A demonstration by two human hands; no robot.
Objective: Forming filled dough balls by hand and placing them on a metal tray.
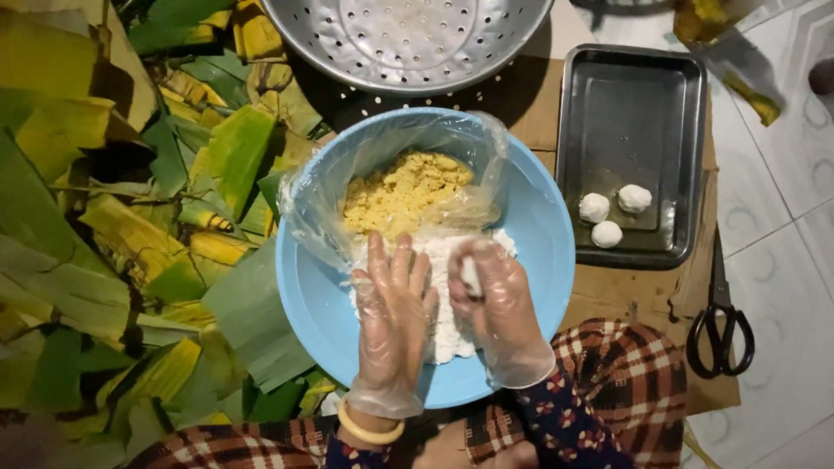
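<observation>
A blue bowl (539, 234) holds white dough (452, 334) and a clear plastic bag (391, 148) of yellow crumbly filling (404, 191). Both hands wear clear plastic gloves. My left hand (393, 317) lies flat, fingers spread, on the white dough. My right hand (497, 304) is curled around a small piece of white dough (470, 276), pinched between thumb and fingers just above the mass. A yellow bangle (369, 430) circles my left wrist.
A steel tray (630, 95) at right holds three white dough balls (606, 234). Black scissors (721, 326) lie on cardboard (643, 295) beside it. A perforated metal colander (408, 39) sits at the top. Green and yellow leaves (130, 217) cover the left side.
</observation>
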